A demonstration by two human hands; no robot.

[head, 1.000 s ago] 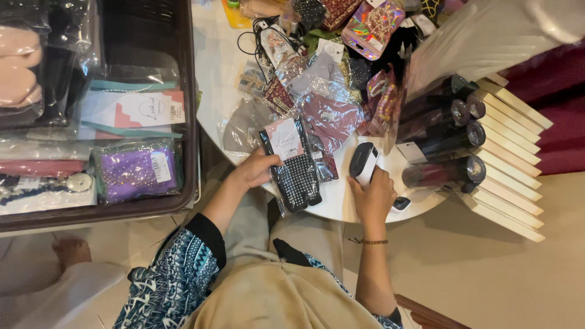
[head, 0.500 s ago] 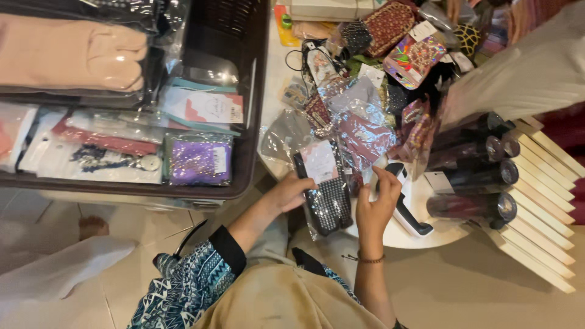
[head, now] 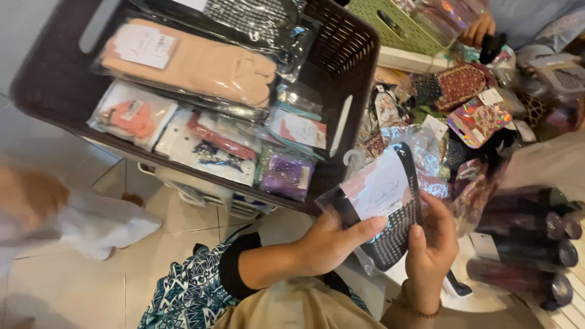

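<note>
The left hand (head: 332, 244) and the right hand (head: 429, 244) hold one packet (head: 381, 204) together, close to the body, at the near edge of the white table (head: 487, 301). The packet is a clear bag with a black studded item and a pale card on its front. The left hand grips the lower left edge, with the thumb lying across the card. The right hand closes on the lower right side, its thumb on the front and the fingers behind. The packet is tilted, with its top leaning to the right.

To the left stands a dark basket (head: 350, 58) filled with packets; a purple packet (head: 286, 176) lies in its near corner, just beside the held packet. On the right side of the table lie dark tubes (head: 524, 244). At the far edge another person's hand (head: 478, 27) is near a green basket (head: 402, 24).
</note>
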